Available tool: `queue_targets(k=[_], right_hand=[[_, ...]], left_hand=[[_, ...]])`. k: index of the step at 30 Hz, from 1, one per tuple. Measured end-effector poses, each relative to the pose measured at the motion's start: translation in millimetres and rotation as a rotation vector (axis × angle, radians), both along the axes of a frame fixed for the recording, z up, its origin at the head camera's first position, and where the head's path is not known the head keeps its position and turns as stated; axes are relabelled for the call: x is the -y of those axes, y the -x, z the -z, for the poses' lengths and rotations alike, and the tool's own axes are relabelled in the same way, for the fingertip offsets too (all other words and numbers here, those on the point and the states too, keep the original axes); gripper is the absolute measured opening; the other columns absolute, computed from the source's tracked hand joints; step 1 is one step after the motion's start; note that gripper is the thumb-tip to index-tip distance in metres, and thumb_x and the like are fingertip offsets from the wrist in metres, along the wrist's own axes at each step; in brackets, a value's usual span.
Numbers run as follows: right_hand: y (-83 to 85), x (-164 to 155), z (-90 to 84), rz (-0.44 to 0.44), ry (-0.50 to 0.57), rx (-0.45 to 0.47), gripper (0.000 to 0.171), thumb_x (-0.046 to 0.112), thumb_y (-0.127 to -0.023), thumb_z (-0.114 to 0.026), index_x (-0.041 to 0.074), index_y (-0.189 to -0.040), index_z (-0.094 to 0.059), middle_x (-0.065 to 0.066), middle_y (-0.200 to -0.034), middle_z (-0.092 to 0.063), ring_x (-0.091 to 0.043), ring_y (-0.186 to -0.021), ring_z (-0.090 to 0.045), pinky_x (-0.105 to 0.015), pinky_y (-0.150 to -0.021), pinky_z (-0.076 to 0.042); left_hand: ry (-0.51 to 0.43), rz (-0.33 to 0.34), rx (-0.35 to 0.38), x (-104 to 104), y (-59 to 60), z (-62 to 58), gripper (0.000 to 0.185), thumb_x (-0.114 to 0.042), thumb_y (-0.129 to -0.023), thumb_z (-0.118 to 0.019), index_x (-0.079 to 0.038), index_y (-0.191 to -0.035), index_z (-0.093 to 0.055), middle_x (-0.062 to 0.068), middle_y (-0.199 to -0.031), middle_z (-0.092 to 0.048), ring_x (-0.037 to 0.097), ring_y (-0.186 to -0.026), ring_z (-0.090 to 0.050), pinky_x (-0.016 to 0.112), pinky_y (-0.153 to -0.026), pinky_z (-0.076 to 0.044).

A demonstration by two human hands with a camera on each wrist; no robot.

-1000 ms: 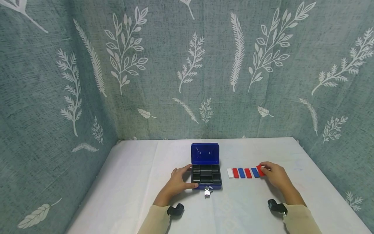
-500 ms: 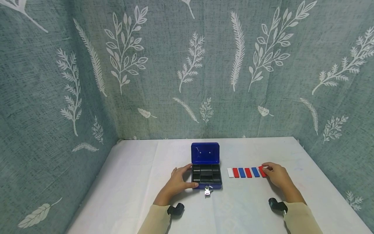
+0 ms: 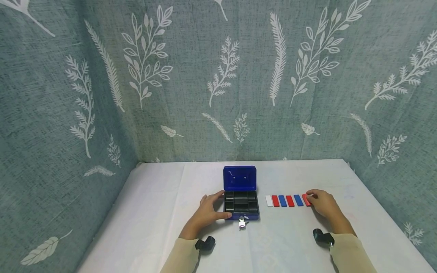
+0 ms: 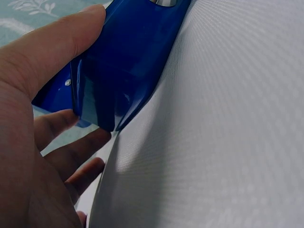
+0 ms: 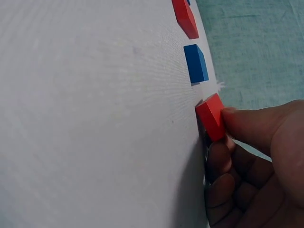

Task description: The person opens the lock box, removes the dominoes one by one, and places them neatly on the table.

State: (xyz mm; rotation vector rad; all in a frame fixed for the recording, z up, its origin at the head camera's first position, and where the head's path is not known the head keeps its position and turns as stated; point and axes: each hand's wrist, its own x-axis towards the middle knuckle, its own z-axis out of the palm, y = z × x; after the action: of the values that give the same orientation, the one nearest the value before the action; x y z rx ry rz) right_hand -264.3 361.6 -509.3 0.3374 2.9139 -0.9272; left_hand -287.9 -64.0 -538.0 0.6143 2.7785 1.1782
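A small blue cash box stands open on the white table, its lid upright and a black tray inside. My left hand grips its left end, thumb on the front wall and fingers at the back; the left wrist view shows the thumb on the blue wall. A key hangs from the front lock. To the right lies a row of flat blocks, from white to blue. My right hand pinches the last red block, which rests on the table.
The white table is walled by leaf-patterned grey-green cloth at the back and both sides. Other red and blue blocks lie beyond the pinched one. Black wrist cameras sit on both sleeves.
My right hand has set the tilted red block down flat at the row's right end and shifted slightly right. The left hand and box have not moved.
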Motion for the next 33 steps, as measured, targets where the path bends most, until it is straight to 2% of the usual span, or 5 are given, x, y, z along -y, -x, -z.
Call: queue_targets(k=[11,18,28,33], right_hand=[[1.7,-2.7,-0.8,0.005,-0.006,-0.005,0.032,0.014,-0.099,-0.055,-0.005,-0.124,-0.058,-0.031,-0.124,-0.054,-0.049,-0.117,-0.047,-0.065,-0.098,-0.038],[2.2,-3.5,0.3,0.01,0.014,-0.001,0.032,0.014,-0.099,-0.055,-0.004,-0.125,-0.058,-0.032,-0.126,-0.053,-0.049,-0.119,-0.045,-0.064,-0.1,-0.037],[2.8,1.9,-4.4,-0.009,-0.011,0.01,0.043,0.023,-0.09,-0.07,-0.005,-0.121,-0.059,-0.022,-0.106,-0.061,-0.036,-0.095,-0.056,-0.057,-0.086,-0.049],[4.2,1.4,-5.0,-0.002,-0.027,0.012,0.043,0.023,-0.09,-0.07,-0.005,-0.121,-0.06,-0.022,-0.105,-0.062,-0.035,-0.094,-0.056,-0.056,-0.085,-0.048]], left_hand=[[0.001,-0.008,0.006,-1.3,0.2,-0.7,0.096,-0.06,-0.068,-0.079,-0.017,-0.146,-0.045,0.004,-0.142,-0.051,0.03,-0.138,-0.036,0.053,-0.117,-0.001],[0.003,0.013,-0.022,0.4,0.9,0.1,0.095,-0.058,-0.068,-0.079,-0.015,-0.146,-0.045,0.004,-0.141,-0.053,0.029,-0.136,-0.038,0.053,-0.117,-0.002],[-0.005,0.013,-0.014,1.1,0.7,0.8,0.096,-0.057,-0.069,-0.08,-0.014,-0.146,-0.045,0.007,-0.141,-0.052,0.031,-0.137,-0.037,0.053,-0.117,-0.003],[-0.004,0.01,-0.014,0.2,0.8,1.1,0.096,-0.058,-0.069,-0.08,-0.015,-0.146,-0.045,0.005,-0.141,-0.052,0.03,-0.137,-0.037,0.053,-0.117,-0.003]])
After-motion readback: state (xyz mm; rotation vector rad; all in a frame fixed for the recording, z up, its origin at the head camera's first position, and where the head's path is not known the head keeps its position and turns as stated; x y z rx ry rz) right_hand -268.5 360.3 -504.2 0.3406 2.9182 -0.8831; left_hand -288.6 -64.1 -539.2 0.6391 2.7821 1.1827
